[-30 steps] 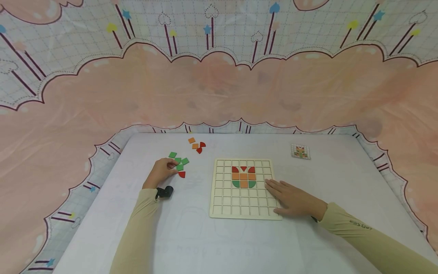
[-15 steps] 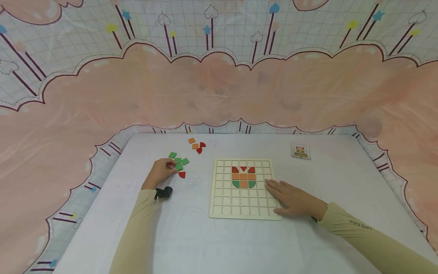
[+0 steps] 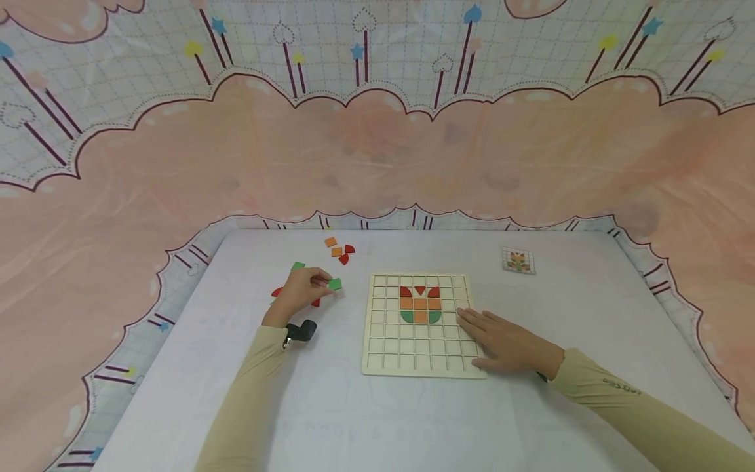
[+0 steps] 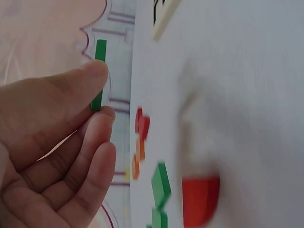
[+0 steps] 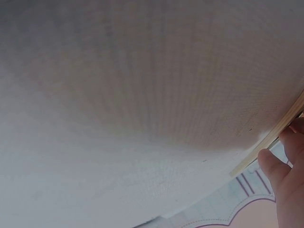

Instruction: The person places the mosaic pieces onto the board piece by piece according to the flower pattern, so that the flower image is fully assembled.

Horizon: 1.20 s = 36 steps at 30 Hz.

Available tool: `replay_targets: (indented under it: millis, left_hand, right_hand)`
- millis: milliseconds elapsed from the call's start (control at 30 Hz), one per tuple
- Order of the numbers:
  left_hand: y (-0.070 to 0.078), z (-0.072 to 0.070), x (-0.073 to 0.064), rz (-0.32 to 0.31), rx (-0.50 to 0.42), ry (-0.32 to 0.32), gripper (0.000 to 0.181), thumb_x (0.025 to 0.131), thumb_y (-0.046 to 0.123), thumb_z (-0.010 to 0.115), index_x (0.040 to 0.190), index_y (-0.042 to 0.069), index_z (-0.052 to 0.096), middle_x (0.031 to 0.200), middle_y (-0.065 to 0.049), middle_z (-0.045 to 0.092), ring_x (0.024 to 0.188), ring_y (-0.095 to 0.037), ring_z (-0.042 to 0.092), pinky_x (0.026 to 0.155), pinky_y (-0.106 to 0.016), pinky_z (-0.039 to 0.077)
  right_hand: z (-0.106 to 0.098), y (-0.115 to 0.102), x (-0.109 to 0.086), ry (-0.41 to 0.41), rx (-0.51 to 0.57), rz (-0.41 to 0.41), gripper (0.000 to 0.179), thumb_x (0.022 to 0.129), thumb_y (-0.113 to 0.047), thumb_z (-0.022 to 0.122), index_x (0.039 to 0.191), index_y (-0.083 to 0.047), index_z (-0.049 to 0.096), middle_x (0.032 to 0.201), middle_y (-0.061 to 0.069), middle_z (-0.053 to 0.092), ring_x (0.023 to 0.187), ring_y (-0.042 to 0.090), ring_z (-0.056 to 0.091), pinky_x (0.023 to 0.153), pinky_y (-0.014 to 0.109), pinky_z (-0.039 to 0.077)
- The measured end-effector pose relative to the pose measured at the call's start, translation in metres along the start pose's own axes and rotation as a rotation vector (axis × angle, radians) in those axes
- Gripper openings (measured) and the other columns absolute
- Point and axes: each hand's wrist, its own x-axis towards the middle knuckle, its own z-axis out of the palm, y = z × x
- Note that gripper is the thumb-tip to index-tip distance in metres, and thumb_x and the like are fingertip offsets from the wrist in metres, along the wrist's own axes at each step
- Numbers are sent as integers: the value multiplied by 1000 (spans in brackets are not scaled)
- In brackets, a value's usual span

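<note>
My left hand (image 3: 301, 290) pinches a green square tile (image 3: 335, 284) between thumb and fingers, raised over the table left of the board. In the left wrist view the tile (image 4: 100, 50) appears edge-on, its lower part covered by the thumb. My right hand (image 3: 510, 342) rests along the right edge of the wooden grid board (image 3: 392, 362), fingers extended onto its rim. The right wrist view shows the fingers against the board's edge (image 5: 266, 142). On the board lies a pattern of red pieces (image 3: 433, 292), orange squares (image 3: 420, 304) and green rounded pieces (image 3: 407, 317).
Beneath and around my left hand lie loose green tiles (image 3: 297, 266) and red quarter-round pieces (image 3: 316, 303), partly hidden. Farther back are orange squares (image 3: 330, 242) and red pieces (image 3: 350, 249). A small pattern card (image 3: 518, 261) lies at the back right.
My left hand has lifted a green tile from the pile and carried it right, toward the board. A red piece left of the hand has come into view. My right hand stays put.
</note>
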Motion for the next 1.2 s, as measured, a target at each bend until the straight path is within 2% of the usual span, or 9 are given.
replay_targets:
  millis: [300, 533, 767, 967, 1067, 1200]
  left_hand:
    - [29, 35, 1, 74, -36, -55, 24, 79, 12, 74, 101, 3, 69, 88, -7, 68, 78, -14, 59, 74, -26, 52]
    - [49, 64, -4, 117, -79, -90, 22, 75, 12, 77, 95, 5, 70, 83, -3, 67, 74, -10, 57, 70, -21, 50]
    - [64, 91, -10, 215, -105, -174, 24, 74, 13, 79, 93, 2, 70, 82, -4, 67, 72, -7, 57, 67, -18, 49]
    - [76, 105, -13, 300, -111, -212, 24, 72, 11, 80, 91, 0, 70, 82, -7, 68, 70, -5, 56, 66, -16, 48]
    - [80, 111, -13, 308, -94, -225, 24, 72, 11, 80, 91, 0, 71, 82, -6, 68, 70, -4, 55, 65, -15, 47]
    - [85, 117, -13, 262, -98, -242, 23, 72, 11, 80, 91, 1, 71, 81, -4, 66, 71, -6, 52, 65, -16, 46]
  right_hand:
    - [-4, -3, 0, -25, 0, 4, 78, 90, -49, 52, 148, -4, 26, 156, 11, 22, 143, 29, 23, 114, 47, 25]
    - [-6, -4, 0, -22, -7, 5, 78, 90, -49, 52, 147, -4, 26, 156, 12, 23, 143, 29, 24, 114, 46, 26]
    - [-5, -3, 1, -22, -10, 5, 78, 90, -49, 53, 148, -4, 26, 156, 11, 23, 143, 28, 24, 114, 46, 26]
    - [-3, -2, 0, -11, 3, -2, 78, 90, -48, 54, 147, -4, 26, 156, 11, 23, 143, 29, 25, 114, 46, 26]
    - [-2, -2, 1, -10, 8, -4, 78, 90, -48, 54, 148, -4, 26, 156, 11, 22, 143, 29, 24, 114, 46, 26]
    - [-1, 0, 1, -10, 7, -6, 78, 90, -49, 53, 148, -5, 25, 156, 11, 21, 143, 29, 24, 114, 46, 26]
